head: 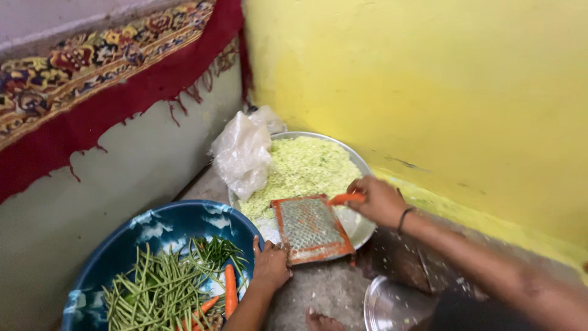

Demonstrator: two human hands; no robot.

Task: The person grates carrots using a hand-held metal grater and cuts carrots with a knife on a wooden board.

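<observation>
Right hand [381, 201] is curled around a carrot [346, 198], fingers closed on it, with the orange tip poking out to the left and touching the top edge of the grater [312, 228]. The forearm comes in from the lower right, wrist bent down a bit (there's a dark band on it). Left hand [270, 265] sits at the grater's lower left corner, fingers bent and pressing against its edge, steadying it; can't tell if the thumb wraps under. That arm comes straight up from the bottom of the frame.

The grater is a flat orange-framed one, tilted, its top end propped on the rim of a steel plate [362, 228] piled with shredded pale green stuff [303, 171]. A crumpled plastic bag [244, 153] rests on the plate's left side. Just left of the left hand there's a blue basin [153, 230] with green beans [153, 288] and more carrots. Another steel dish [389, 306] lies at the bottom, near a foot.
</observation>
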